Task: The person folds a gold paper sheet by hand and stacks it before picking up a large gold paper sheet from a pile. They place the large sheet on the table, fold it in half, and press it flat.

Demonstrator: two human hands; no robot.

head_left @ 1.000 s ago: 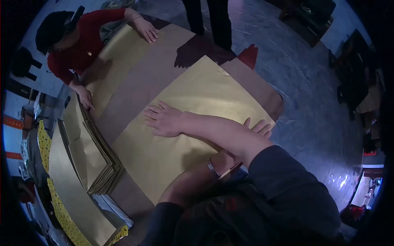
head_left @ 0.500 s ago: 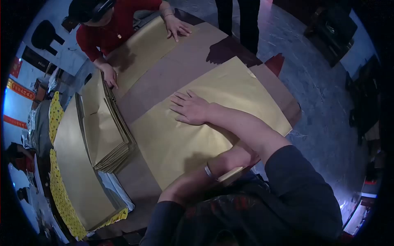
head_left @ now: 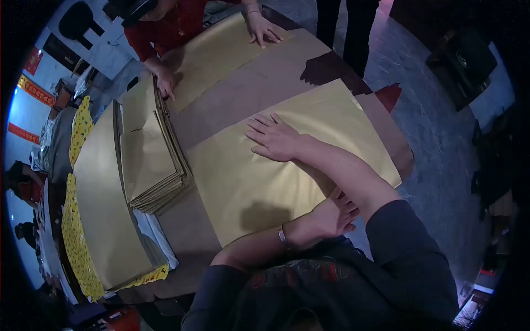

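Observation:
A large golden-brown paper sheet (head_left: 232, 182) lies before me on the table, with soft creases across it. My right hand (head_left: 274, 139) rests flat on its upper middle, fingers spread, palm down. Beneath my right forearm, my left arm crosses over; my left hand (head_left: 334, 216) is at the sheet's near edge, its fingers apart and partly shaded. No held object shows in either hand. To the left stands a stack of folded brown paper (head_left: 146, 160), its layered edges facing me.
Across the table (head_left: 232, 94), a person in red presses both hands on another brown sheet (head_left: 221, 52). Farther left are a long brown sheet (head_left: 99, 193) and yellow patterned paper (head_left: 80, 248). Someone's dark-trousered legs (head_left: 356, 38) stand beyond the far edge.
The view has shifted slightly. My left hand's fingers now show beneath my right forearm, where they were hidden, and the sheet's raised near edge no longer shows. My right hand stays flat.

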